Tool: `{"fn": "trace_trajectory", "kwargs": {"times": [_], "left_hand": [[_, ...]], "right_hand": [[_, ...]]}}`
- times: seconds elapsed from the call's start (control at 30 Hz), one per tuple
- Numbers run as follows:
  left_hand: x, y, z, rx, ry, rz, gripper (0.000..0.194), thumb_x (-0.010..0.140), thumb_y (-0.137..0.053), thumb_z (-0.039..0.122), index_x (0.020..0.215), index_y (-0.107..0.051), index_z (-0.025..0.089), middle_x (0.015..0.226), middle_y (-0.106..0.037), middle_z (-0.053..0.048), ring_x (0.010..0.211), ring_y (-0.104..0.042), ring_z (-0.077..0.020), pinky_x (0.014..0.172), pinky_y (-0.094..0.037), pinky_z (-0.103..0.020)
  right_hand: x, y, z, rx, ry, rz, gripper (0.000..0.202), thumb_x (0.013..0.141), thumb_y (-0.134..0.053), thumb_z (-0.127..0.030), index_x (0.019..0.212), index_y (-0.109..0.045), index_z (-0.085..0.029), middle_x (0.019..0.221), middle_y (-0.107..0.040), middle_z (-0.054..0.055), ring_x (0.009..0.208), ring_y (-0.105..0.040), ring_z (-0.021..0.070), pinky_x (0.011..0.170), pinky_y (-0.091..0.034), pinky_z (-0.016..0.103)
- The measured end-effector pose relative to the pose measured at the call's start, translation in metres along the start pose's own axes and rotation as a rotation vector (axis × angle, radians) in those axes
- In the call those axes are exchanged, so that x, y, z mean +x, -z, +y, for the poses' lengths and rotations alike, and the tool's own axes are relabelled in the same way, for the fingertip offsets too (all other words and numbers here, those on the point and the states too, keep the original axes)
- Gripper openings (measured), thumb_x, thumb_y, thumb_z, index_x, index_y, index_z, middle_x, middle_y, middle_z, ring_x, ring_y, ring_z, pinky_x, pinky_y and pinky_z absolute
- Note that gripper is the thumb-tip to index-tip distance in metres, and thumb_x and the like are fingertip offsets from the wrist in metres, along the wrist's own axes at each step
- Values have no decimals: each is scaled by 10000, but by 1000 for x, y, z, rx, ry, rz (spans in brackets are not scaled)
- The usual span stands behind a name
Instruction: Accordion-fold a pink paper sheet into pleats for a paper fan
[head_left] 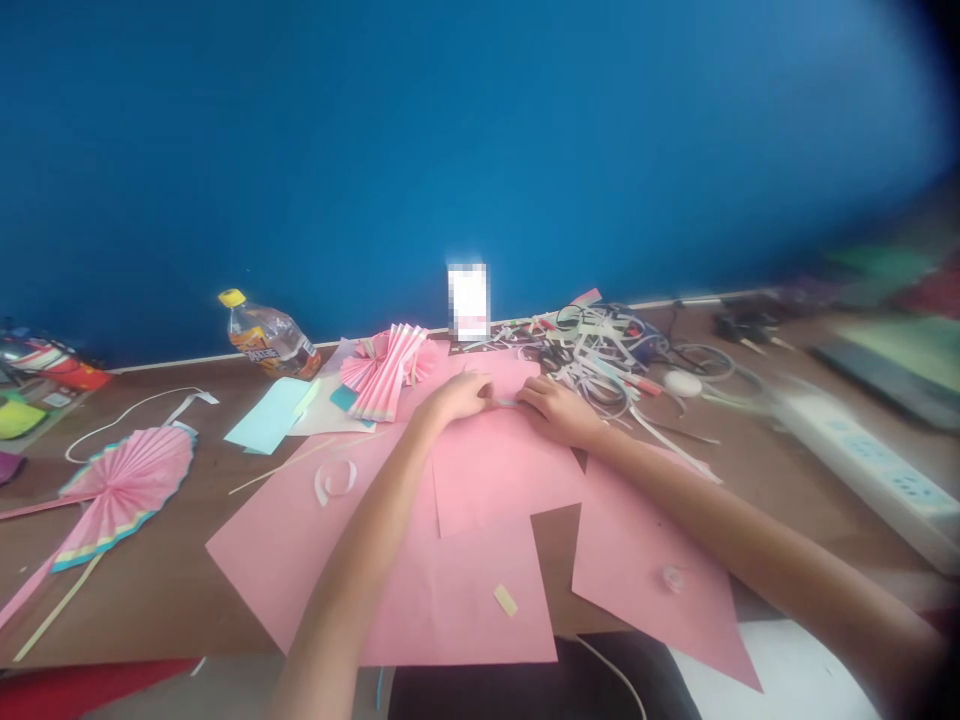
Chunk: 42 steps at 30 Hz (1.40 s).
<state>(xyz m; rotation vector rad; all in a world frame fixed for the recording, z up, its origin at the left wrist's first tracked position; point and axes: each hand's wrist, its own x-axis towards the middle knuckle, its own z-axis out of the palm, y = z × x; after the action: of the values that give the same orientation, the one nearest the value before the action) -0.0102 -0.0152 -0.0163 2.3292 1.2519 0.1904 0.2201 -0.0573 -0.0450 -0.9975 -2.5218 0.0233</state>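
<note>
My left hand [466,396] and my right hand [551,405] are close together over pink paper in the middle of the table. The fingers of both are pinched at a narrow pale blue strip [508,404] that runs between them. A pink sheet [502,470] lies under and in front of my hands, over larger pink sheets [457,600]. Another pink sheet [652,560] lies beneath my right forearm. A pleated pink paper fan [390,372] rests just left of my left hand. The fingertips are too small to show exactly how they meet the strip.
A second pleated fan [131,480] lies at the left, near a light blue paper [270,412] and a tipped bottle [270,338]. Tangled paper strips [600,350] are heaped at the back right. A white power strip [862,465] is at the right. A bright upright rectangle [469,302] stands behind.
</note>
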Motion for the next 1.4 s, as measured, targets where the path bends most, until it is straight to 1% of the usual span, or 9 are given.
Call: {"fn": "trace_trajectory", "kwargs": {"times": [0.3,0.4,0.6,0.73,0.8,1.0,1.17,1.3,1.4], "left_hand": [[6,0,-9,-72,28,-51,264,795,-615,430,887,-561,188,920,-622,-35,742,-563,-151,630,-412,-254],[6,1,-9,-98,25,-66,288,788,-624,453,890,-555,192,915,-621,-29,737,-562,-148,629,-416,-252],[5,2,-7,-108,34,-54,379,766,-637,539,889,-567,187,895,-608,-29,745,-556,-151,651,-424,-255],[4,1,-7,-93,70,-44,350,766,-634,512,901,-580,193,908,-612,-28,741,-559,-150,635,-417,-252],[5,1,-7,-87,74,-42,344,767,-632,507,910,-588,197,916,-617,-29,746,-564,-152,634,-418,-251],[6,0,-8,-91,66,-39,320,762,-641,478,903,-595,195,909,-633,-30,757,-576,-153,645,-428,-247],[3,1,-4,-58,74,-22,264,780,-622,447,851,-581,196,949,-655,-32,754,-579,-154,629,-409,-253],[3,1,1,-30,123,-20,297,775,-634,480,833,-573,195,936,-655,-37,740,-576,-159,611,-403,-258],[3,0,3,-39,167,-22,274,772,-648,451,819,-571,192,911,-654,-36,729,-576,-158,594,-402,-255]], "right_hand": [[-1,-1,-2,-73,-46,-6,298,982,-377,-221,1009,-668,-161,926,-601,101,851,-487,209,792,-346,320],[-2,0,-2,-78,-49,12,288,962,-397,-192,1081,-657,-158,929,-616,99,874,-492,213,808,-347,324],[-3,1,-3,-112,103,13,350,865,-444,-58,1108,-672,-166,1104,-651,127,1038,-498,250,837,-343,365],[-3,-3,-3,-54,152,-10,515,851,-383,9,1286,-590,-169,1081,-639,114,974,-507,229,816,-370,348],[-2,-6,-3,-41,144,-22,534,856,-369,14,1317,-568,-167,1080,-617,118,951,-497,226,829,-381,347],[-1,-8,-3,-31,153,-30,487,881,-379,-13,1293,-586,-170,1061,-585,122,933,-477,223,829,-393,356],[1,-3,-6,-133,142,-84,386,901,-391,-35,1178,-637,-144,953,-577,102,844,-454,210,719,-351,324],[2,0,-11,-141,125,-109,391,875,-409,-24,1172,-632,-147,948,-570,94,830,-450,204,670,-321,318],[1,1,-15,-134,84,-119,354,870,-424,-34,1122,-644,-151,957,-572,94,824,-450,201,664,-316,322]]}}
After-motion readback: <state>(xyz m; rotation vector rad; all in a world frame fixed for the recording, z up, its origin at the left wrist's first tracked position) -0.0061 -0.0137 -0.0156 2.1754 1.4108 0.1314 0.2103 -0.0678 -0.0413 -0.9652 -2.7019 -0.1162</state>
